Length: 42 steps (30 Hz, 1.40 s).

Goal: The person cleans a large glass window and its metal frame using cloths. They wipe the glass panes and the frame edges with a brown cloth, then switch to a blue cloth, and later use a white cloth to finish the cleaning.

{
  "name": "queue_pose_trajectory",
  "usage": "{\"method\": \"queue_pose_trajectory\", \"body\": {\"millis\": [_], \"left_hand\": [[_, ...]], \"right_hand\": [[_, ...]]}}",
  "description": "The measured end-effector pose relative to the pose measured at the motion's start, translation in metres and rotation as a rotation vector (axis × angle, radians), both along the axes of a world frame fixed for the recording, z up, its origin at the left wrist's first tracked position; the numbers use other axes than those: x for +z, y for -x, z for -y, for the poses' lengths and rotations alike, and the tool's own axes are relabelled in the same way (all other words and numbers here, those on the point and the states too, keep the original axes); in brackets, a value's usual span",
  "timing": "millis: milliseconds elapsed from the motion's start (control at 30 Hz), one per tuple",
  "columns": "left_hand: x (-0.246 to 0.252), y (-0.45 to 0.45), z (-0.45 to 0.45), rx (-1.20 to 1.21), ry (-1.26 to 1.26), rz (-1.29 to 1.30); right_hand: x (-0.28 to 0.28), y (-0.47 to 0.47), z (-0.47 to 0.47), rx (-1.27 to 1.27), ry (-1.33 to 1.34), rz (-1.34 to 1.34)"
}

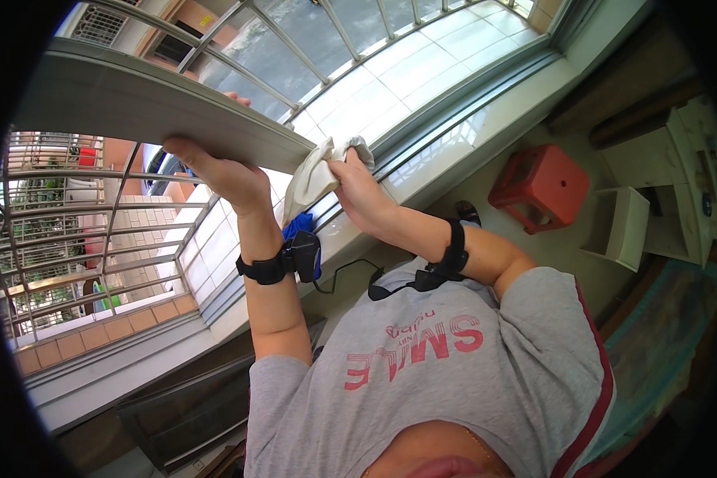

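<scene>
A grey metal window sash (155, 101) stands edge-on across the upper left, its lower end at the window track (454, 101). Around its edge is my left hand (227, 176), thumb on the near side and fingertips showing past the far side. My right hand (358, 185) pinches a cream-white cloth (310, 179) against the sash's lower end, just above the track. Part of the cloth hangs down in front of the sill. Behind it, a bit of blue fabric (299, 227) lies at the sill. Both forearms wear black straps with small devices.
Metal bars (334, 36) enclose a white tiled ledge (394, 83) outside the window. A red plastic stool (541, 185) stands on the floor to the right, beside pale furniture with a drawer (618, 227) out. Dark framed panels (185, 406) lean below the sill at lower left.
</scene>
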<state>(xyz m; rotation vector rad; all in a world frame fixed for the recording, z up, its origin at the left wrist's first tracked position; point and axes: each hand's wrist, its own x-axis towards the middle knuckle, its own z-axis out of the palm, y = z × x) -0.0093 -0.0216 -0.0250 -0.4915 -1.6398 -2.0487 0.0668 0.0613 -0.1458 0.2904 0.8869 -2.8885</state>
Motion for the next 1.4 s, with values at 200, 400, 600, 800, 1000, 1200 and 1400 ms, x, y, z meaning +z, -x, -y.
{"method": "queue_pose_trajectory", "body": {"millis": [200,400,600,800,1000,1200,1400], "left_hand": [[0.005,-0.002,0.011,-0.134,0.059,0.045],[0.005,-0.005,0.022,-0.226,0.129,0.025],[-0.005,0.003,0.021,0.052,-0.047,0.085],[-0.010,0.004,0.025,-0.073,-0.127,0.077],[-0.005,-0.003,0.008,0.177,-0.106,0.103],[-0.002,-0.004,-0.004,0.393,-0.106,0.138],[-0.005,0.003,-0.004,0.497,-0.138,0.109]], "right_hand": [[0.091,-0.024,-0.042,0.244,0.115,-0.205],[0.192,0.053,-0.108,-0.959,-0.874,-1.338],[0.052,0.069,-0.033,-1.109,-1.759,-1.076],[-0.069,0.062,-0.108,-0.798,-1.996,-1.232],[-0.047,0.094,-0.289,-0.989,-1.880,-0.821],[-0.040,0.140,-0.457,-1.305,-1.696,-0.497],[-0.003,0.164,-0.447,-1.371,-1.105,-0.109]]}}
